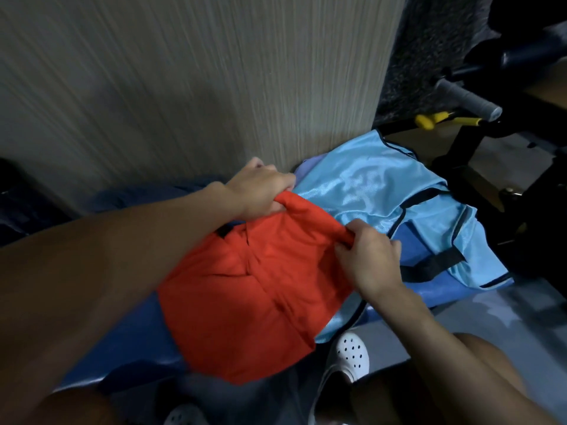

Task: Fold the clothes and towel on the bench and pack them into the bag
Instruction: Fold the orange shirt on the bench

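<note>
1. The left hand (260, 191) is curled over the far corner of the orange garment (245, 286). Its fingers are wrapped round a bunched fold of the top edge.
2. The right hand (368, 259) pinches the same top edge further along, thumb and fingers closed on the cloth. The edge runs as a rolled ridge between the two hands.
3. The orange garment is matte and soft-looking, creased by a few long seams or folds. It is spread in a rough rounded shape over the bench (122, 357), and its near edge hangs toward the person's legs.
4. Just beyond it, partly underneath, lies a light-blue vest (383, 185). The fabric is shiny and slippery-looking, piped in dark trim and crossed by black bands, and it lies rumpled across the far end of the bench.
5. The bench is padded, with a smooth blue covering that catches a dull sheen.
6. A white clog (352, 354) with round perforations shows below the bench edge.
7. Behind stands a wall (184, 87) with fine vertical grain. To its right is dark exercise equipment with a grey handle (469, 98) and a yellow piece (429, 119).
</note>
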